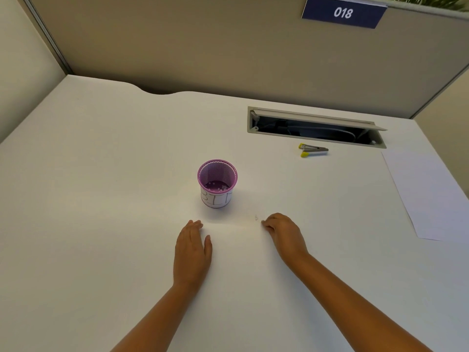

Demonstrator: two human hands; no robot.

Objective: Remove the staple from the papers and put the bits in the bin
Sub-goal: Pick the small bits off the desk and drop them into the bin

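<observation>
A small purple mesh bin (pixel 217 182) with a white label stands upright in the middle of the white desk (pixel 101 199); small pale bits lie in its bottom. A tiny staple bit (pixel 256 217) lies on the desk just left of my right fingertips. My right hand (pixel 284 235) rests on the desk with its fingers curled, holding nothing I can see. My left hand (pixel 192 250) lies flat, palm down, just in front of the bin. A yellow-tipped metal staple remover (pixel 313 150) lies at the back right. White paper (pixel 431 194) lies at the right edge.
An open cable tray slot (pixel 314 127) is cut into the desk behind the staple remover. Beige partition walls close the back and left side, with a blue sign reading 018 (pixel 343 12) at the top right.
</observation>
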